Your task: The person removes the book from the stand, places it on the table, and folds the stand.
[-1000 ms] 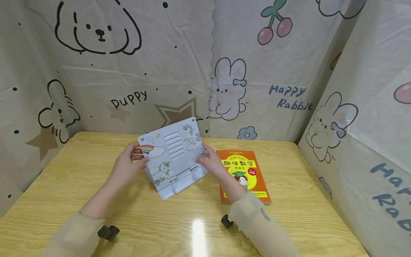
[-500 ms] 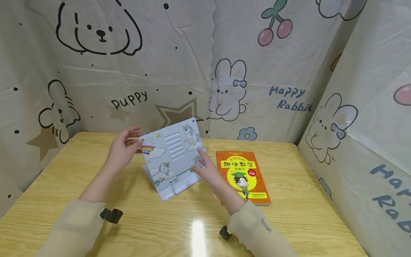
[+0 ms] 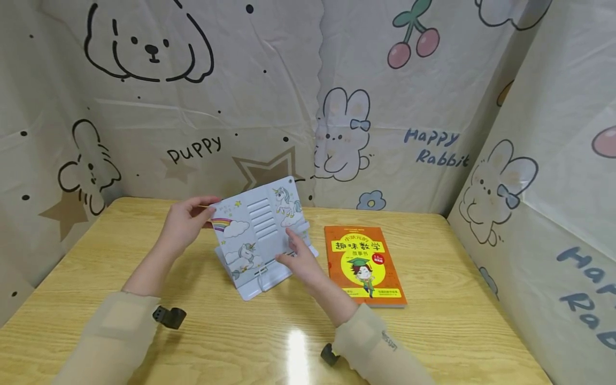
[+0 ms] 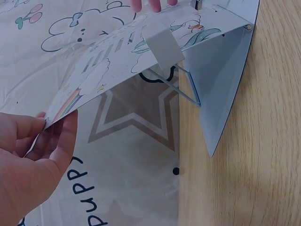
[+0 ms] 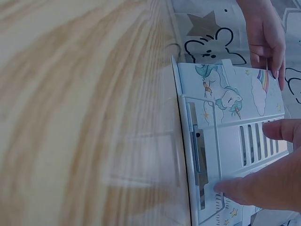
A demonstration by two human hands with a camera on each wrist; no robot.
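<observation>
Left hand (image 3: pixel 183 223): thumb and fingers pinch the upper corner of the unicorn-print book stand (image 3: pixel 266 245), which slants down from them toward the table (image 3: pixel 231 342). Right hand (image 3: pixel 305 263): thumb and index spread before its front, thumb tip at the wire holder (image 5: pixel 217 141), contact unclear. Orange book (image 3: pixel 368 267) lies right of those fingers.
</observation>
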